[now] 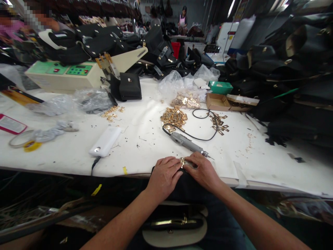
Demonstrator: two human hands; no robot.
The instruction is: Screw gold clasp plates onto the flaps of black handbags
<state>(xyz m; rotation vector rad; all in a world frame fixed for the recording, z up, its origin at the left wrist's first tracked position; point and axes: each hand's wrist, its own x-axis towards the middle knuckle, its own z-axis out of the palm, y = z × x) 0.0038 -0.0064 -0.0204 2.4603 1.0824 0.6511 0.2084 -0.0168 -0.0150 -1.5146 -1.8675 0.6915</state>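
Observation:
At the front edge of the white table, a small gold metal clasp (182, 162) sits on black material between my two hands. My left hand (165, 175) lies over the black material, fingers together, its fingertips beside the clasp. The fingers of my right hand (200, 170) are bent in a pinch at the clasp's right side. Just beyond my right hand rests a grey electric screwdriver (186, 142) with a black cord. A black bag (174, 225) with a gold zipper and pale lining hangs below, at my lap.
Gold metal pieces (173, 118) are heaped mid-table, near open cardboard boxes (218, 101). A white power bank (105, 141) and a beige machine (65, 78) stand left. Black bags pile up at the back and right (307, 83). Other people are in the background.

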